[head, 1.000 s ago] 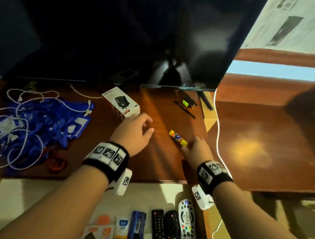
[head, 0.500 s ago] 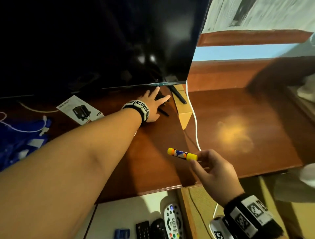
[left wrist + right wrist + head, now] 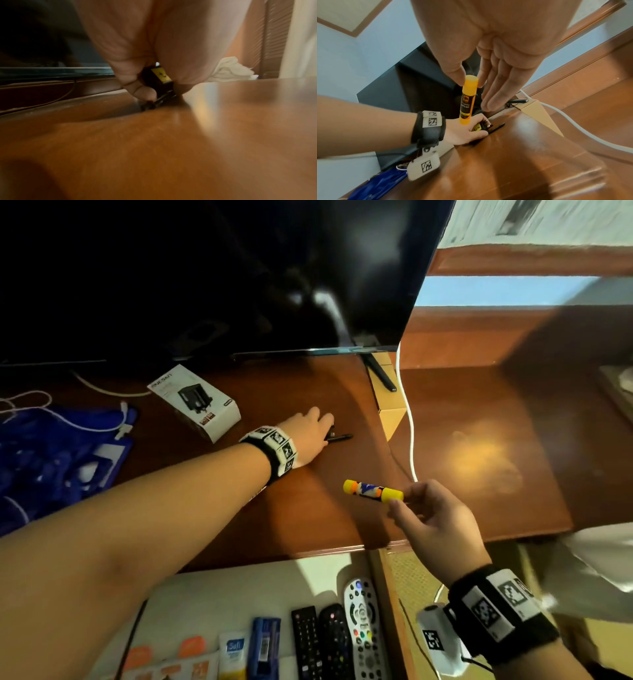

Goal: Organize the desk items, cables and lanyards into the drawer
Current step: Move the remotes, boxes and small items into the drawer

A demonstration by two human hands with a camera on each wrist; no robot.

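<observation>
Drawer [image 3: 239, 594], the pale open tray at the bottom of the head view, sits pulled out below the front edge of a brown wooden desk [image 3: 308, 525]. In it lie three remote controls [image 3: 363, 628] side by side, with a blue pack and a small white tube to their left. A large dark screen [image 3: 205, 275] stands at the back of the desk. On the desk's far left is a heap of blue lanyards [image 3: 61, 460] with thin white cables [image 3: 68, 419] looped over it. Nearer the middle lies a white box [image 3: 195, 402] printed with a picture of a black plug.

The left hand [image 3: 308, 436] reaches across the desk, fingers curled down around a small black plug with a yellow label [image 3: 161, 75], pinched between thumb and fingers against the wood. A thin black pen [image 3: 339, 437] lies just beside its fingertips.

The right hand [image 3: 435, 525] hovers above the desk's front edge. Its thumb and forefinger pinch one end of a yellow glue stick [image 3: 373, 491] with a dark printed label; the other fingers are straight and close together.
</observation>
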